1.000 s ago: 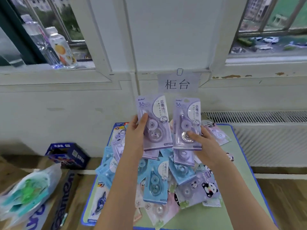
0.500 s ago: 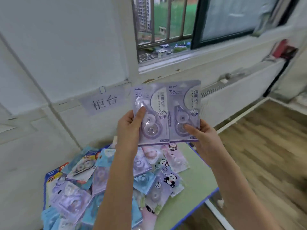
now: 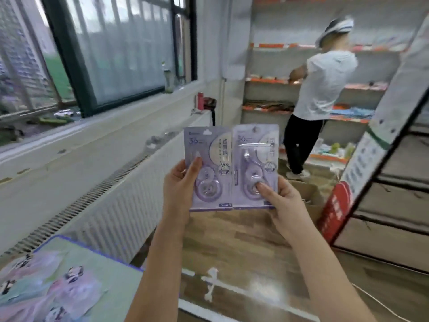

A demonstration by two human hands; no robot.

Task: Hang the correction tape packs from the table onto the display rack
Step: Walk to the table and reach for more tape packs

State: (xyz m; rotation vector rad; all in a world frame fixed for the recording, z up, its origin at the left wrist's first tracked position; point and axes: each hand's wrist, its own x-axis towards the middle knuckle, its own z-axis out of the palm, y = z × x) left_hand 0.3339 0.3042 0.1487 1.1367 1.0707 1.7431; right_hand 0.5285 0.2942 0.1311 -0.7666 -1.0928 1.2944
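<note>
We hold two purple correction tape packs upright, long axes vertical, edges touching: our left hand (image 3: 180, 184) pinches the left pack (image 3: 209, 167), our right hand (image 3: 282, 201) pinches the right pack (image 3: 255, 166). The display rack (image 3: 380, 159) lies far right, nearer our right hand. Since half a second ago our view has swung right, and the surface (image 3: 97, 263) with the remaining packs (image 3: 41, 289) has slid to near left.

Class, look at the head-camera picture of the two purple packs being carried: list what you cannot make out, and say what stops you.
- Small print on the left purple correction tape pack and the right purple correction tape pack: motion blur.
- Backs of both packs: turned away.
- Left hand fingers behind its pack: hidden by it.
- Pastel packs on the green table: blurred, cut by the edge.
- Goods on the far orange-edged shelves: too blurred.
</note>
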